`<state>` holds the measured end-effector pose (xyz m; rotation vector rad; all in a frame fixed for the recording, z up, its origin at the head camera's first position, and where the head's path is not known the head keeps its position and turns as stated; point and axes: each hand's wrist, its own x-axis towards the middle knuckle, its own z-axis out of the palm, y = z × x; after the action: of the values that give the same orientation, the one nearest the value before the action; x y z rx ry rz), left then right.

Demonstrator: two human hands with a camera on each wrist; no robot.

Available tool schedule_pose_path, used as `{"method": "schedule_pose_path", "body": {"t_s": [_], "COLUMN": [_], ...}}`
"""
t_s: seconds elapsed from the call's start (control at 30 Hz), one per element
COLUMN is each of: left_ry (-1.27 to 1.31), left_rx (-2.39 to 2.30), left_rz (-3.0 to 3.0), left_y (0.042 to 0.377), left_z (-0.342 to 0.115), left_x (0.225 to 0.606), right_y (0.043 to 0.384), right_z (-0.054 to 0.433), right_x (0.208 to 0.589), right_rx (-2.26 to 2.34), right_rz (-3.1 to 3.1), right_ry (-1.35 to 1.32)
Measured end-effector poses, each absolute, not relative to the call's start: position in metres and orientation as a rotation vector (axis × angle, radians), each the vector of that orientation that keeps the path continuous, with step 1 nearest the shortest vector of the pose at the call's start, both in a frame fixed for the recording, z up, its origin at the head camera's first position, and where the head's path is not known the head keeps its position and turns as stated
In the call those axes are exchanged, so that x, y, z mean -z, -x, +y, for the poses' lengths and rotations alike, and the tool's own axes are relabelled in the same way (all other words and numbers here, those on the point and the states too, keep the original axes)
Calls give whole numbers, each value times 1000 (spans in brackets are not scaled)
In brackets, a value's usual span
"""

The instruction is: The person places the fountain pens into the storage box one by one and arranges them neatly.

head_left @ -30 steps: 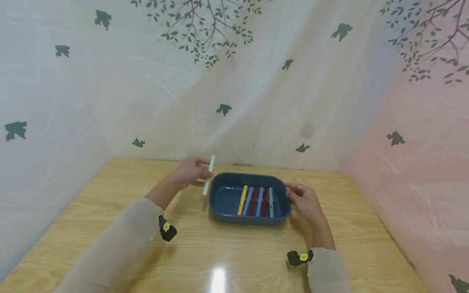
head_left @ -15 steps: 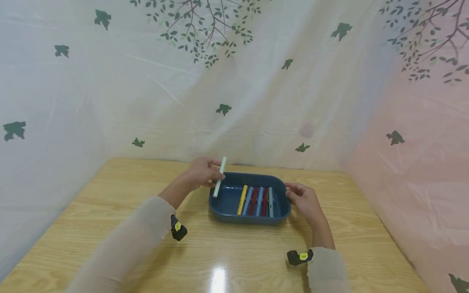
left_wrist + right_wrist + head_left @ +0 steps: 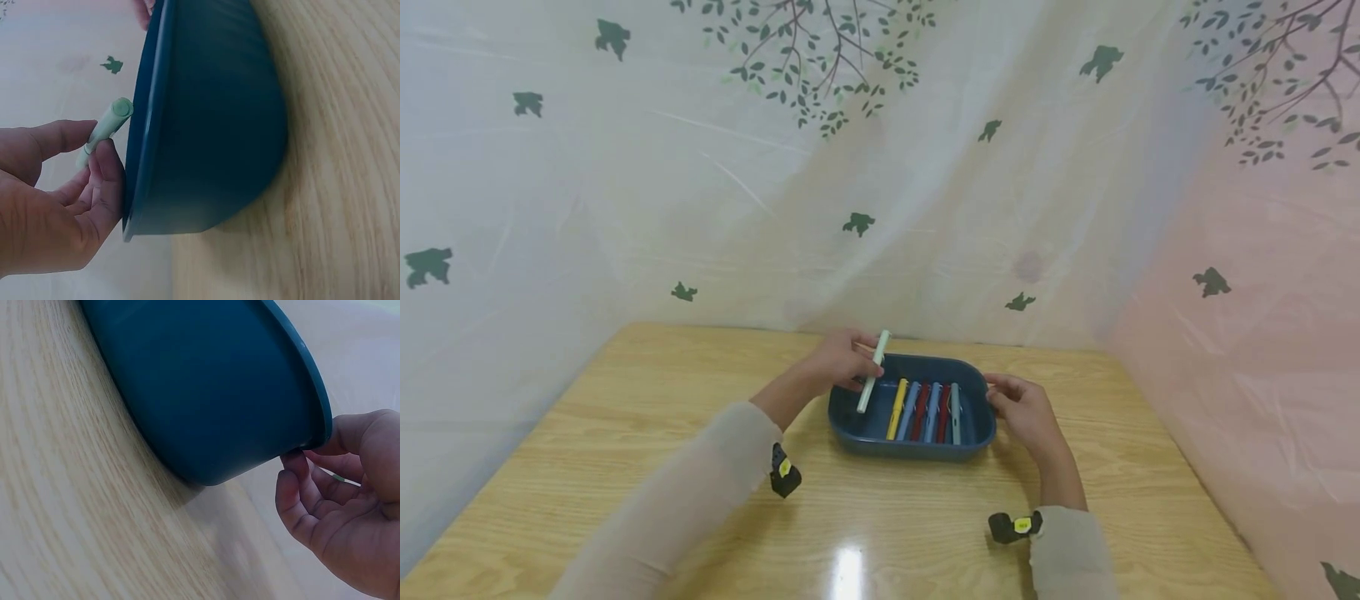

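A pale mint-green pen (image 3: pixel 873 372) is pinched between the thumb and fingers of my left hand (image 3: pixel 842 360), tilted over the left part of a dark blue basin (image 3: pixel 910 451). In the left wrist view the pen (image 3: pixel 107 130) shows its round end beside the basin's rim. Inside the basin a row of pens lies side by side: a yellow pen (image 3: pixel 896 410) at the left, then several blue and red ones, with a grey-blue pen (image 3: pixel 955 414) at the right. My right hand (image 3: pixel 356 494) grips the basin's right rim with thumb and fingertips.
The basin stands on a light wooden table (image 3: pixel 880 517), toward its back edge. Behind and at the sides hangs a pale curtain (image 3: pixel 760 208) printed with green leaves and branches. Each wrist carries a small black camera (image 3: pixel 785 472).
My left hand has moved right with the mint-green pen, from outside the basin's left end to over its inside. The right hand and basin have stayed put.
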<state>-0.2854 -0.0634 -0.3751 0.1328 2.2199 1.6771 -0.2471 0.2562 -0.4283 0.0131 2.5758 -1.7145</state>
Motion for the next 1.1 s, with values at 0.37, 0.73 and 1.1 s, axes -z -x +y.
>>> {"method": "schedule_pose_path", "body": {"t_s": [0.37, 0.73, 1.1], "left_ry": [-140, -138, -77], "left_rx": [-1636, -1502, -1459], "left_rz": [2241, 2337, 2411], "left_y": [279, 273, 266], "left_z": [-47, -31, -23], "left_x": [390, 401, 407], "right_y": [247, 245, 247], "right_z": [258, 257, 258], "right_x": [429, 430, 430], "right_rx": [1697, 1682, 1700], "right_rz": [2573, 2614, 2607], "right_ry": [-27, 10, 15]}}
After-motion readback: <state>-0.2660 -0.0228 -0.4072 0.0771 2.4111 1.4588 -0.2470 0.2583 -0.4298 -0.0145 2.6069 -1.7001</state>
